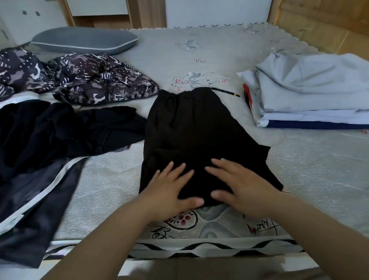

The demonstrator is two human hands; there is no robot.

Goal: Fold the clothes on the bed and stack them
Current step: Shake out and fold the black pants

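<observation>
A pair of black shorts lies folded lengthwise in the middle of the bed, waistband away from me, a black drawstring with a yellow tip sticking out at its far right. My left hand and my right hand rest flat on the near end of the shorts, fingers spread and straight. To the right sits a stack of folded clothes, pale grey on top of white and navy. On the left lie unfolded garments: black clothes, a dark piece with white stripes and a camouflage-patterned garment.
A grey pillow lies at the far left of the bed. White cabinets and wooden panels stand behind the bed. The near edge of the mattress runs just below my hands.
</observation>
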